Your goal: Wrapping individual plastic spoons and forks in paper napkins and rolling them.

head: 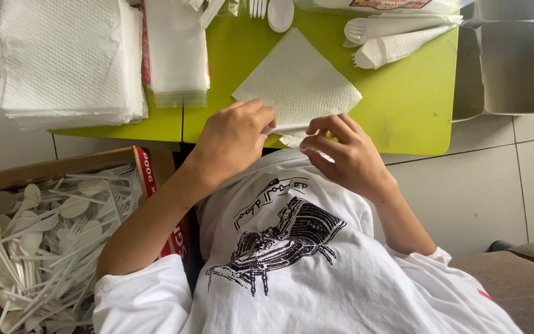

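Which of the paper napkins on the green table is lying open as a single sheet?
The napkin right in front of both hands, lying cornerwise. The others sit in thick stacks at far left or are already rolled around cutlery at the back.

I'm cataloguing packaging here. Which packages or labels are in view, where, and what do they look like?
Cardboard box: lower left, brown, red printed flap, full of white plastic cutlery.
Plastic packet: top edge of the green table, white with a red-edged label.
Cardboard trays: right, grey, open, rectangular.

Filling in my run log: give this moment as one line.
left hand: shut on utensil handle | right hand: pinching napkin corner | rolled bundles: behind
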